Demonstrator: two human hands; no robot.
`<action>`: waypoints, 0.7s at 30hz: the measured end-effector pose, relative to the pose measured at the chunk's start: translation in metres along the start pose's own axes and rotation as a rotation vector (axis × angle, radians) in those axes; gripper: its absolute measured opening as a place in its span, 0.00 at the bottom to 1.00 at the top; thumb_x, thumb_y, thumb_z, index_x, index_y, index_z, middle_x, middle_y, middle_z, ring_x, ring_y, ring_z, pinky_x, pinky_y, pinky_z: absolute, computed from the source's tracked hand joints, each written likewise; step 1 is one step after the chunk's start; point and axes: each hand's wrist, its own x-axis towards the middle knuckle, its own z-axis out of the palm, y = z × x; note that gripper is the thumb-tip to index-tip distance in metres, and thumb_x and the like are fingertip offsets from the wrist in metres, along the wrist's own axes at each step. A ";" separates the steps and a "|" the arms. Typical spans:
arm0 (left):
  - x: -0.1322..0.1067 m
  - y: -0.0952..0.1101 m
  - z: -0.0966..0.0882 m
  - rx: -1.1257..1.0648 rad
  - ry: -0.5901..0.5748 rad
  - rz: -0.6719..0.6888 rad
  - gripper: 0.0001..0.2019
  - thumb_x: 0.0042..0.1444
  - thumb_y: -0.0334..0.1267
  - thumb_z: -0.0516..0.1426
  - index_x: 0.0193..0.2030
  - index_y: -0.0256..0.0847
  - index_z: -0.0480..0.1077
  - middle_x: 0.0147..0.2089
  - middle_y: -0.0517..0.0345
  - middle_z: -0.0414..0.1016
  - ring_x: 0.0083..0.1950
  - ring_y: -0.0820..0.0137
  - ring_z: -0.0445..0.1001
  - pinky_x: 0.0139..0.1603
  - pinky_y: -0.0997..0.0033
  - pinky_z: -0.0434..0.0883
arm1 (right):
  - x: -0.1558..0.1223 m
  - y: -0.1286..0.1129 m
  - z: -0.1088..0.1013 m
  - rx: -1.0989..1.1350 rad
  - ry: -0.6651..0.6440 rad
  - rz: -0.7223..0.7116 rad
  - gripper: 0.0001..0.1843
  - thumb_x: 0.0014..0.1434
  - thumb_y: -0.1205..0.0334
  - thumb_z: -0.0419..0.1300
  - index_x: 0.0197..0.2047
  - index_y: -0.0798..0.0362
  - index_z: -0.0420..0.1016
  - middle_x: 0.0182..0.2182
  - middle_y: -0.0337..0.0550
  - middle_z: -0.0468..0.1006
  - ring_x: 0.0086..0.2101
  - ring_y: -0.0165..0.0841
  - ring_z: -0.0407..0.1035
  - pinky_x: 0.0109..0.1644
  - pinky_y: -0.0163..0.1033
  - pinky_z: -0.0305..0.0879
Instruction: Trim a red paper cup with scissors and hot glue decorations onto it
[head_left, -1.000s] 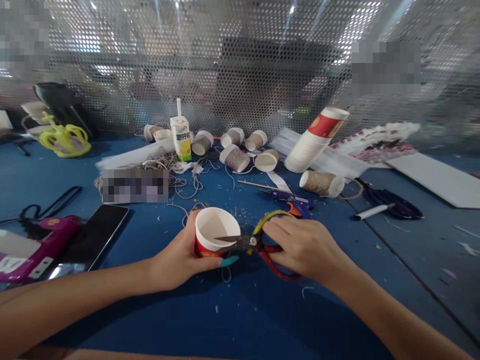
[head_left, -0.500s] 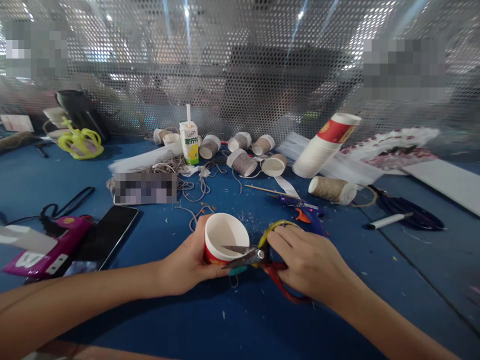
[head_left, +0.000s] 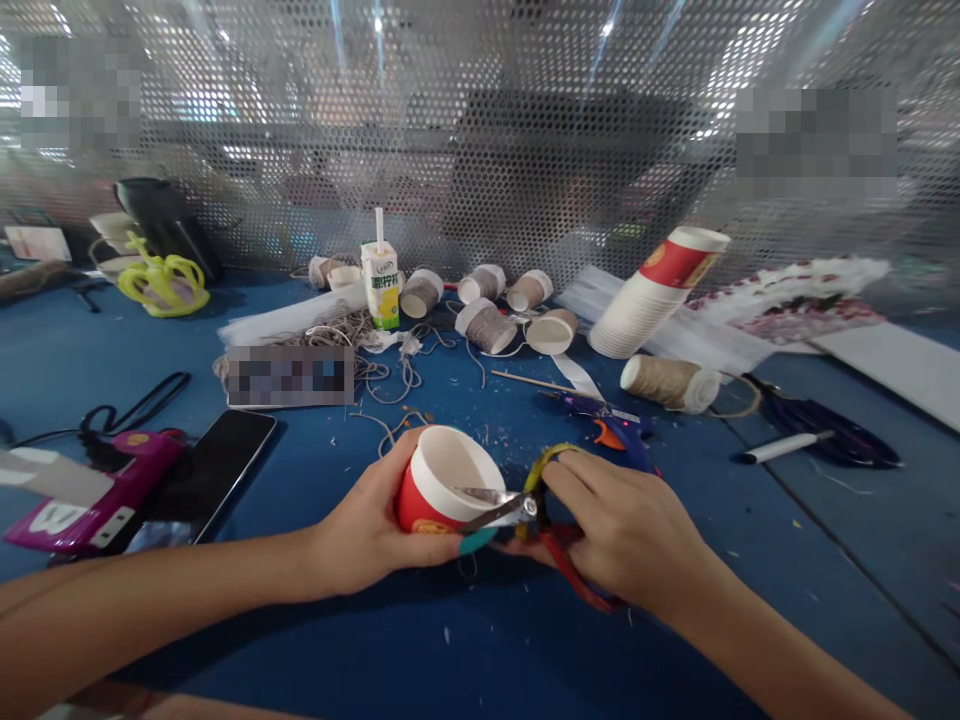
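Tilting a red-and-white paper cup (head_left: 409, 500) toward scissors (head_left: 529, 507)
Left fingers (head_left: 426, 549) clasp it; right fingers (head_left: 576, 482) grip the handles (head_left: 577, 575). The cup leans further, likely better meeting the blades (head_left: 487, 494).

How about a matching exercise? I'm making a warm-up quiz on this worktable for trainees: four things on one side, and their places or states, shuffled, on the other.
Things:
1. Scissors
2. Red-and-white cup
3. Drink carton
4. Phone

Places or states:
A. Standing upright with a white straw in its top
B. Gripped by the right hand
C. Lying flat with a dark screen
D. Held by the left hand

Pairs: 1-B, 2-D, 3-A, 4-C
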 end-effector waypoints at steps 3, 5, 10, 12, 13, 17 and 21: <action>-0.002 0.001 0.001 -0.050 0.002 -0.056 0.28 0.45 0.39 0.64 0.53 0.42 0.58 0.45 0.55 0.71 0.44 0.66 0.70 0.47 0.67 0.69 | 0.001 -0.007 0.000 0.073 -0.073 0.057 0.18 0.56 0.48 0.50 0.27 0.54 0.66 0.23 0.45 0.70 0.22 0.30 0.63 0.24 0.33 0.57; -0.002 0.002 0.002 -0.076 0.002 -0.087 0.27 0.45 0.40 0.64 0.52 0.41 0.59 0.44 0.55 0.72 0.42 0.67 0.71 0.45 0.68 0.70 | 0.002 -0.011 0.000 0.126 -0.114 0.086 0.19 0.56 0.46 0.51 0.27 0.55 0.65 0.23 0.45 0.70 0.22 0.30 0.64 0.24 0.33 0.58; 0.001 0.003 0.002 -0.065 0.012 -0.171 0.26 0.45 0.40 0.64 0.51 0.42 0.61 0.41 0.56 0.72 0.38 0.69 0.71 0.39 0.70 0.70 | 0.000 -0.013 0.005 0.239 -0.196 0.158 0.21 0.56 0.43 0.51 0.26 0.53 0.63 0.21 0.42 0.70 0.20 0.29 0.63 0.22 0.33 0.55; 0.001 0.003 0.002 -0.086 0.018 -0.184 0.27 0.45 0.40 0.64 0.52 0.42 0.60 0.42 0.56 0.72 0.39 0.69 0.71 0.39 0.71 0.70 | -0.001 -0.012 0.007 0.291 -0.229 0.188 0.21 0.55 0.42 0.52 0.26 0.53 0.62 0.20 0.40 0.70 0.19 0.29 0.63 0.21 0.32 0.53; 0.001 0.002 0.001 -0.106 0.021 -0.186 0.28 0.45 0.41 0.64 0.52 0.43 0.59 0.42 0.57 0.72 0.39 0.69 0.71 0.39 0.70 0.70 | -0.002 -0.012 0.008 0.318 -0.242 0.199 0.21 0.54 0.41 0.54 0.26 0.52 0.61 0.20 0.40 0.70 0.19 0.29 0.63 0.21 0.32 0.53; -0.001 0.001 0.001 -0.163 0.013 -0.203 0.30 0.45 0.41 0.64 0.54 0.43 0.57 0.44 0.55 0.72 0.40 0.67 0.72 0.41 0.68 0.70 | -0.004 -0.013 0.011 0.377 -0.252 0.223 0.23 0.51 0.39 0.56 0.25 0.52 0.61 0.19 0.38 0.70 0.18 0.29 0.63 0.21 0.32 0.52; -0.002 -0.001 0.000 -0.183 0.020 -0.209 0.29 0.45 0.40 0.64 0.53 0.42 0.58 0.44 0.55 0.72 0.41 0.67 0.72 0.42 0.68 0.70 | -0.006 -0.011 0.015 0.400 -0.241 0.229 0.23 0.52 0.40 0.56 0.25 0.52 0.61 0.18 0.39 0.70 0.18 0.29 0.64 0.21 0.32 0.51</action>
